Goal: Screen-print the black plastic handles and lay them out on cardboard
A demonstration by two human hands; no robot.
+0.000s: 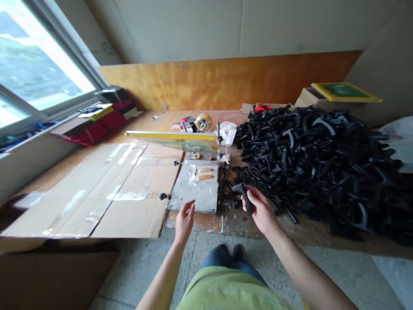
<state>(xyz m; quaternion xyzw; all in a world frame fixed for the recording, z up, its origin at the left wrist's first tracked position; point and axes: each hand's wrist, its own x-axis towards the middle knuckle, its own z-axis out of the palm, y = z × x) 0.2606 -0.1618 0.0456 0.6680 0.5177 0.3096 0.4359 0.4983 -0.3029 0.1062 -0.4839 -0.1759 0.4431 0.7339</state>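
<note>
**Hands:** R hand (262, 211) closed around black plastic part (245, 196), thumb and fingers gripping it, part's end sticking out past the fingers. Part is held above surface (206, 122), just beside near edge of pile of black plastic parts (309, 163). L hand (185, 221) open, fingers spread, holding nothing. L fingertips (190, 206) just at lower edge of metal plate (193, 193); contact cannot be confirmed from this view.

**Surroundings:** Clear plastic bag (203, 174) w/ orange items lies on metal plate. Loose black parts lie btwn plate and main pile. Yellow-edged frame (171, 140) stands tilted up beyond plate. Black clamp (164, 196) sits at plate's L side, next to large cardboard sheet (106, 189) laid on surface. Tape roll (203, 122) lies at far side of surface, beyond frame. Green screen w/ yellow frame (343, 91) rests on cardboard box (314, 100), far R. Red packet (97, 127) lies near window (38, 56). Tiled floor (138, 275) visible below surface.
</note>
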